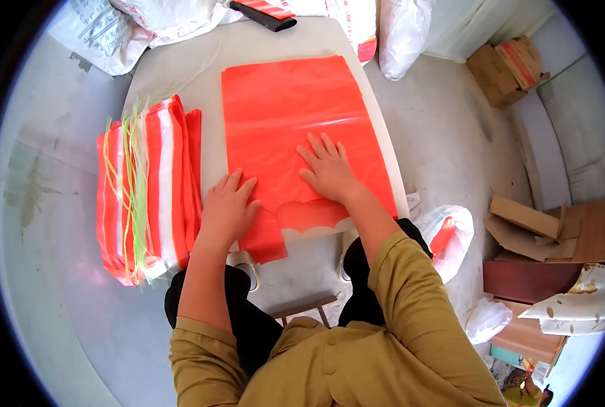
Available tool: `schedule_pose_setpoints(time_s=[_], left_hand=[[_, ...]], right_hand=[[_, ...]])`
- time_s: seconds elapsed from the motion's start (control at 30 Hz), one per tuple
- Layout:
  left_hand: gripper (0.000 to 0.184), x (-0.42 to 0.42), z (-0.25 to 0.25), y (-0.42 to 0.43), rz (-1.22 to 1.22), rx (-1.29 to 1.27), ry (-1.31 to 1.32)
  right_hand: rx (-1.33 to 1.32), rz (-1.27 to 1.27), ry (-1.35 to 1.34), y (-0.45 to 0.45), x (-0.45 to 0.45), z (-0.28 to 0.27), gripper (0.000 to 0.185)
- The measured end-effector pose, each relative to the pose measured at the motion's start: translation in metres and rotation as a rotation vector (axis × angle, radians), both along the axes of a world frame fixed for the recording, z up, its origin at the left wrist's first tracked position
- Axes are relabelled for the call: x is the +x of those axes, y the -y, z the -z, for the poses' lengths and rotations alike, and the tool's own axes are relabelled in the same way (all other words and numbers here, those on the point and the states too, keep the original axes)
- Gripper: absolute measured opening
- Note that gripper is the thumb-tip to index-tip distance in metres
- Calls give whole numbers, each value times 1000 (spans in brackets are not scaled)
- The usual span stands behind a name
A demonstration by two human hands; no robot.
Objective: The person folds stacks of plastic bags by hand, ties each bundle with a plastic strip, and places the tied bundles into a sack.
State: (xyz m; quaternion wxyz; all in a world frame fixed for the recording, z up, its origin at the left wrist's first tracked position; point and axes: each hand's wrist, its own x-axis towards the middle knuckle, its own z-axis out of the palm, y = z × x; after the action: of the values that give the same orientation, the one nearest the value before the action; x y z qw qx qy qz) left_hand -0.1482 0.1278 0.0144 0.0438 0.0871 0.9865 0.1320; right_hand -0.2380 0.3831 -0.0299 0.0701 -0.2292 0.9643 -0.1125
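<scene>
Red plastic sheet [289, 102]: smooth and thin, with a shiny crease across it; we see it spread on the pale table [173, 68], its notched lower end reaching past the near edge
Left hand [231, 207]: ours, laid at the sheet's left edge, fingers apart, clamped on nothing
Right hand [328, 167]: ours, palm down on the sheet, fingers fanned open, pinching nothing
Striped stack [167, 183]: red and white folded plastic to our left, draped with stringy green strands [134, 197]
White bag [455, 230]: crinkled, holding something red, to our right
</scene>
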Motion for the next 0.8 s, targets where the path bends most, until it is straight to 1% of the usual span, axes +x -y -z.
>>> schedule_pose_setpoints(time_s=[0.07,0.2,0.3,0.4,0.47,0.5,0.57,0.67,0.7,0.77,0.8], left_hand=[[48,-3,9,4,-10,-21,-66],[50,-8,3,-7,-102,-174,-103],[52,-11,8,-14,-125,-256,-153],[54,-14,10,-22,-149,-310,-135],[56,-16,-1,-31,-179,-368,-82],[57,-16,-5,-35,-173,-319,-93],[59,-17,-10,-41,-162,-223,-113],[56,-20,10,-49,158,123,-171],[52,-20,14,-54,194,156,-165],[46,-21,18,-66,263,224,-153],[40,-23,22,-69,248,215,-182]], right_hand=[[3,8,-47,4,-6,5,62],[-41,22,-84,7,-14,9,62],[-98,-25,67,-3,-6,-28,61],[-68,-219,249,-27,8,-52,60],[-36,-296,227,-34,15,-51,59],[-20,-331,218,-38,19,-49,58],[-114,-315,112,-45,24,-35,53],[-221,-315,26,-49,23,-21,44],[-249,-318,9,-48,23,-23,41],[-285,-277,83,-45,21,-28,34],[-302,-255,120,-43,20,-34,32]])
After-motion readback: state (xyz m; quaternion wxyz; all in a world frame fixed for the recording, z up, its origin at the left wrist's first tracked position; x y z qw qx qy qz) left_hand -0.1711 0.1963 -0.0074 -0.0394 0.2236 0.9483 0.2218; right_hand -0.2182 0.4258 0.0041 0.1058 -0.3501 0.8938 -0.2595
